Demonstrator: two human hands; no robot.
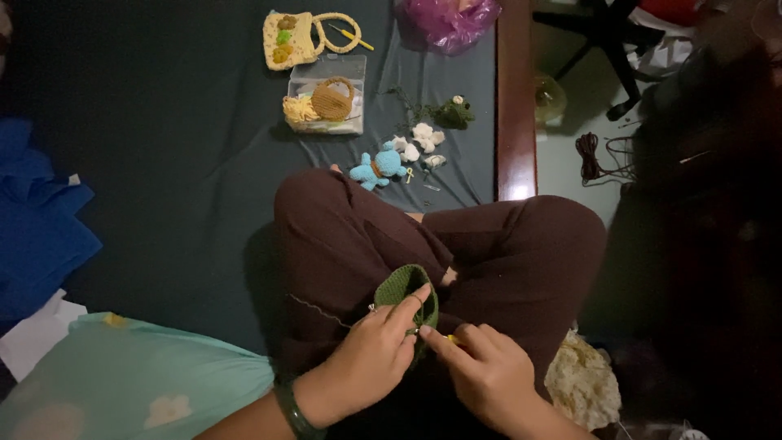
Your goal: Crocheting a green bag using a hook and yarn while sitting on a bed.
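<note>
Dark sheet (187,163), hands (371,358) (489,375) pinching green crochet (399,287)

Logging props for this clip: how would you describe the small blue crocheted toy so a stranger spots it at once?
Start at the dark green bedsheet ahead of the person's crossed legs. Just beyond the left knee lies a cluster of small crocheted pieces. The blue toy is the nearest one, a light blue figure with a brown patch, unlike the white pieces and the green frog beside it.
</note>
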